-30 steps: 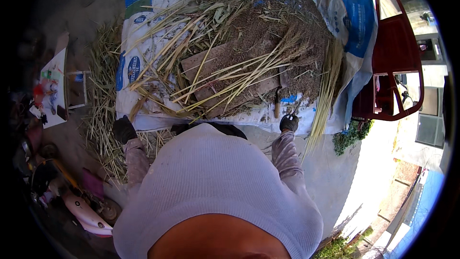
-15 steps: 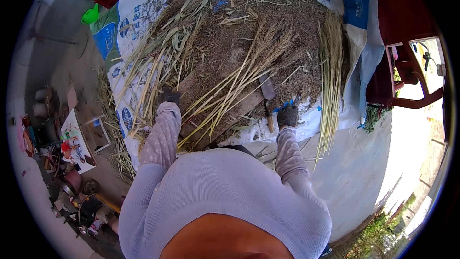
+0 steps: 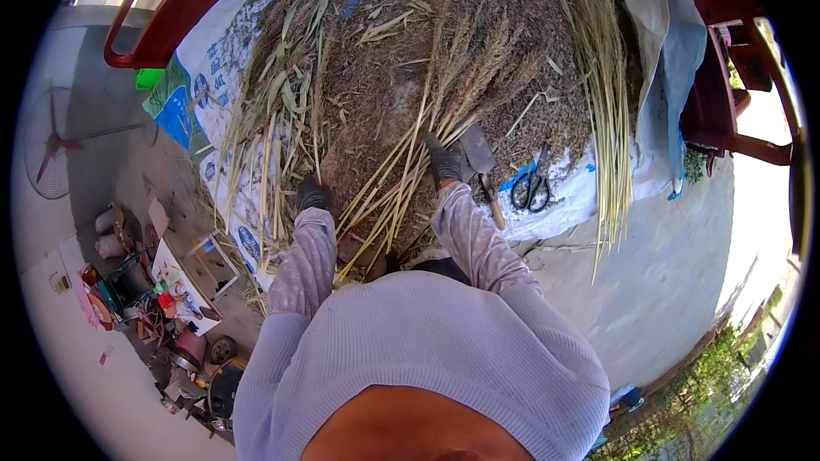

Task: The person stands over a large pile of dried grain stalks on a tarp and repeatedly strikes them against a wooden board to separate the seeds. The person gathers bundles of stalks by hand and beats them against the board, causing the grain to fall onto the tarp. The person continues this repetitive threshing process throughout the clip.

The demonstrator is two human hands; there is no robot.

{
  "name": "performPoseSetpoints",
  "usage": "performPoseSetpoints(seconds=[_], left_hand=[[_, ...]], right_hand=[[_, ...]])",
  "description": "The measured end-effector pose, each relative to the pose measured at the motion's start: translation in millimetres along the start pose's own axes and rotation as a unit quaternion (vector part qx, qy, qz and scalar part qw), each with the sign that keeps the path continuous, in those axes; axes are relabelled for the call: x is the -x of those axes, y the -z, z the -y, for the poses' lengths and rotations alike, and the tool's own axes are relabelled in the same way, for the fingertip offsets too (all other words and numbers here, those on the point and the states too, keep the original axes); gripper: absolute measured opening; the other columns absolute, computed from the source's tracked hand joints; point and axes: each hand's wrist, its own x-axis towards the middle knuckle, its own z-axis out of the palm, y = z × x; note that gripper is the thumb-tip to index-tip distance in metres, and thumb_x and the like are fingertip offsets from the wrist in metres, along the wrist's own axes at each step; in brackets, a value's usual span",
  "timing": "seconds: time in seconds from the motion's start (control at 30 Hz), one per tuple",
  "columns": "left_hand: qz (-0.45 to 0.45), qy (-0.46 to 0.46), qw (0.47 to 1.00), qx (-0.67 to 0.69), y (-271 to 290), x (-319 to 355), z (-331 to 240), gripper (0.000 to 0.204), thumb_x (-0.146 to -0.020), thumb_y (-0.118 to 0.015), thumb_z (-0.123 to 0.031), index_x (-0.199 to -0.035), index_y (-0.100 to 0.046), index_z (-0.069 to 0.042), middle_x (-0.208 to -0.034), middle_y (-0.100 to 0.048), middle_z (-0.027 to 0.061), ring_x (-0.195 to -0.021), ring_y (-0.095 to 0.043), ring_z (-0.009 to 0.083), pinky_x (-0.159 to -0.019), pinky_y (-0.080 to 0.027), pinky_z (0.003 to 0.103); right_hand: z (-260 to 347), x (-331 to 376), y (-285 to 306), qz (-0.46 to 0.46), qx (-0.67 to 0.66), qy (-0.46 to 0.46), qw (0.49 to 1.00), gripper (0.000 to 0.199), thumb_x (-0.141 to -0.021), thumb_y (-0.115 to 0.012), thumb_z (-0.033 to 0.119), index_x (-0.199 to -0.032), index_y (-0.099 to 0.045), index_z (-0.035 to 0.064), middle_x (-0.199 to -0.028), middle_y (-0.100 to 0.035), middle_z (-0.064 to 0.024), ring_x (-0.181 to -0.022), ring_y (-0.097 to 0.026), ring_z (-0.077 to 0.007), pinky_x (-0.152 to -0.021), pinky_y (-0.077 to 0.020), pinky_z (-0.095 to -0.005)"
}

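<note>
Leafy stalks [image 3: 272, 147] lie between ten and eleven o'clock from the dark-gloved left hand [image 3: 313, 195], whose fingers look curled, though I cannot tell whether they grip anything. Next come the loose stalks [image 3: 395, 191], bases toward seven o'clock, seed heads toward one. The right hand [image 3: 443, 162] is on their stems; whether its fingers have closed, I cannot tell. This looks like gathering-up, and lifting would call for a full wrap round the stems, clear of the flat-bladed tool [image 3: 478, 150] at three o'clock, the scissors [image 3: 534, 191] beyond and the straight bundle [image 3: 605, 111] farthest right
</note>
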Motion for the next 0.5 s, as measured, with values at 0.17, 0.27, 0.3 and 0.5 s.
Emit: performPoseSetpoints(seconds=[0.17, 0.27, 0.3, 0.5], left_hand=[[-0.187, -0.154, 0.934, 0.264, -54.5, -16.8, 3.3, 0.021, -0.080, -0.058, -0.021, -0.091, -0.053, -0.003, -0.083, -0.056, 0.0207, -0.075, -0.054, 0.0397, -0.067, -0.043, 0.043], [-0.140, -0.260, 0.922, 0.249, -37.7, 37.4, -46.5, 0.018, -0.083, -0.054, -0.019, -0.090, -0.050, -0.003, -0.076, -0.053, 0.0166, -0.066, -0.051, 0.0302, -0.065, -0.043, 0.038], [-0.111, -0.279, 0.925, 0.234, -30.1, 53.8, -61.3, 0.019, -0.084, -0.054, -0.020, -0.091, -0.050, -0.003, -0.076, -0.053, 0.0158, -0.066, -0.051, 0.0261, -0.066, -0.044, 0.036], [-0.044, -0.307, 0.939, 0.149, -28.3, 68.3, -109.5, 0.037, -0.084, -0.052, -0.034, -0.106, -0.052, -0.003, -0.100, -0.056, 0.0238, -0.095, -0.053, 0.0389, -0.080, -0.043, 0.044]], right_hand=[[-10.4, -0.1, -3.6, 0.076, -0.101, -0.052, 0.991, 0.051, -0.077, -0.061, 0.038, -0.102, -0.053, -0.0065, -0.083, -0.061, -0.0187, -0.068, -0.059, -0.0287, -0.060, -0.0453, -0.0385], [7.6, 14.5, 20.5, 0.142, -0.168, -0.103, 0.970, 0.041, -0.081, -0.058, 0.032, -0.100, -0.053, -0.0039, -0.086, -0.060, -0.0193, -0.074, -0.059, -0.0326, -0.063, -0.0447, -0.0405], [-2.1, 12.6, 13.1, 0.134, -0.139, -0.065, 0.979, 0.040, -0.081, -0.058, 0.032, -0.099, -0.054, -0.0034, -0.085, -0.060, -0.0192, -0.071, -0.058, -0.0322, -0.061, -0.0439, -0.0404], [-26.2, 21.4, -3.0, 0.152, -0.076, 0.095, 0.981, 0.030, -0.081, -0.057, 0.025, -0.095, -0.057, -0.0013, -0.078, -0.060, -0.0155, -0.065, -0.056, -0.0280, -0.057, -0.0426, -0.0382]])
